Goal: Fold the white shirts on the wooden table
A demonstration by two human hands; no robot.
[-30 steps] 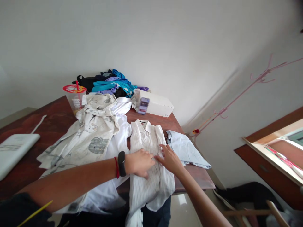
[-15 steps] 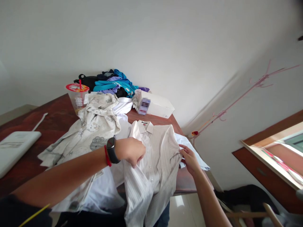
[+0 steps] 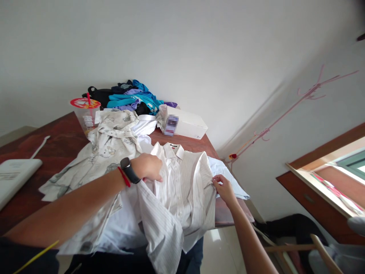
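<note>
The left hand (image 3: 148,167) grips the left edge of the striped shirt (image 3: 182,186), fingers closed on cloth. The shirt lies collar-far on the desk (image 3: 57,140), hem hanging off the near edge. The right hand (image 3: 224,188) pinches its right edge.

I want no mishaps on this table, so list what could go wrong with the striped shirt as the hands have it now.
The striped shirt, gripped at both sides by the left hand and right hand, hangs well over the table edge, so it might slide off if released. It overlaps the light blue garment and could drag it. A wide sweep might tip the drink cup.
</note>
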